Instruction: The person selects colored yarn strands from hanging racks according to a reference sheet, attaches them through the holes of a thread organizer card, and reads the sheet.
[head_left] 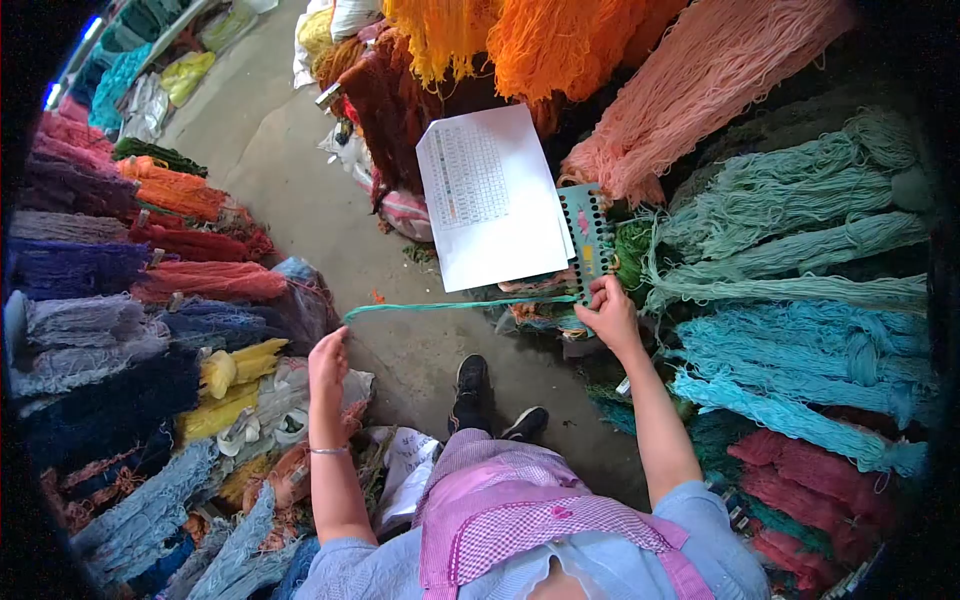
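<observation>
My left hand point(328, 360) is closed in a pinch on one end of a teal yarn strand point(450, 304). The strand runs nearly straight across to the lower end of a grey-green card with holes along its edges point(585, 235). My right hand point(608, 312) is pinched at that lower end of the card, with thumb and forefinger beside the yarn; the exact contact is partly hidden by the fingers. Short tufts of coloured yarn hang at the card's edge. Printed paper sheets point(490, 225) with a table of small text lie just left of the card.
Green yarn hanks point(790, 200), turquoise hanks point(780, 340) and a pink hank point(690, 90) crowd the right side. Orange hanks point(560, 45) hang at the top. Piles of red point(210, 280) and navy yarn point(110, 400) line the left. Concrete floor point(260, 150) runs between.
</observation>
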